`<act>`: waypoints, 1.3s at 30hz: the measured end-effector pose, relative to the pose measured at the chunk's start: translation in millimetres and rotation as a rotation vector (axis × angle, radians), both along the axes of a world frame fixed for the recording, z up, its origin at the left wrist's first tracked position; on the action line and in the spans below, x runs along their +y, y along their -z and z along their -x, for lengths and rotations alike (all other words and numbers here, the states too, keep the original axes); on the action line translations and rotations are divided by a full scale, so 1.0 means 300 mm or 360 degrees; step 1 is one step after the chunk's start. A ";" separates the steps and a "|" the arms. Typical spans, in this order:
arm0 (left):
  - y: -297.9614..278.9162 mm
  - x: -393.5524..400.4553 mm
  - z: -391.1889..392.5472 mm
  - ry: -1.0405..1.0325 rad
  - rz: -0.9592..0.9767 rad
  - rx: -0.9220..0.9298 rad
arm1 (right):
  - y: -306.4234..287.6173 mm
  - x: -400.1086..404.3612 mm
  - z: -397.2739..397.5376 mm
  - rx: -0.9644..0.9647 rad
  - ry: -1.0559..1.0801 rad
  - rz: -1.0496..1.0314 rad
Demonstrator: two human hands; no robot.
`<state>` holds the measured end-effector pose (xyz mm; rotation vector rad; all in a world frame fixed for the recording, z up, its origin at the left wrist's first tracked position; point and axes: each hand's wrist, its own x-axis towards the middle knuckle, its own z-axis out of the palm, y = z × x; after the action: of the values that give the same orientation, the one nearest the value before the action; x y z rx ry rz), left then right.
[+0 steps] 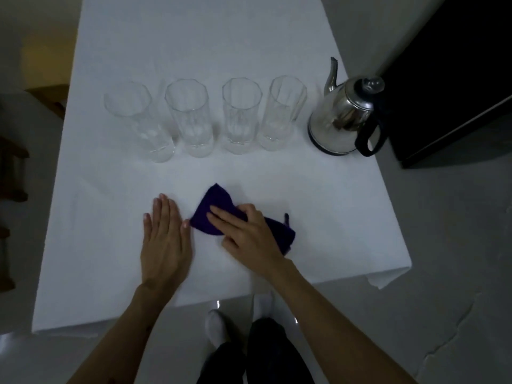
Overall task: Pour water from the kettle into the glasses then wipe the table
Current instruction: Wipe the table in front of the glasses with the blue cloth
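Note:
Several tall clear glasses (191, 117) stand in a row across the white table (110, 245). To their right a shiny steel kettle (343, 120) sits with its black handle toward me and its spout pointing away. A dark purple cloth (207, 214) lies on the table near the front edge. My right hand (246, 231) presses down on the cloth, fingers curled over it. Beside it my left hand (164, 239) rests flat on the table, thumb almost touching the cloth's left edge.
A black cabinet (448, 87) stands close to the table's right edge, just behind the kettle. Dark wooden furniture (11, 173) shows at the far left. My legs and white socks (219, 325) are below the table's front edge, on a grey floor.

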<state>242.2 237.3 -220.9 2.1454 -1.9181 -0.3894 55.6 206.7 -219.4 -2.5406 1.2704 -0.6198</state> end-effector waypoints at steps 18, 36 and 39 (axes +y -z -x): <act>-0.081 -0.377 0.803 0.0490 0.0055 0.0464 | -0.042 -0.051 0.661 -0.0303 0.1410 -0.0254; -0.062 -0.233 0.967 0.0529 0.0258 0.0485 | 0.020 -0.035 0.758 0.0200 0.0897 -0.0058; -0.004 -0.180 0.936 0.0716 0.0059 -0.0022 | 0.028 -0.018 0.757 0.0263 0.0903 -0.0159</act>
<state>-38.5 183.2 -219.8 1.6822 -2.3900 -0.4127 -171.4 201.4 -227.9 -2.1772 2.0498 -0.4330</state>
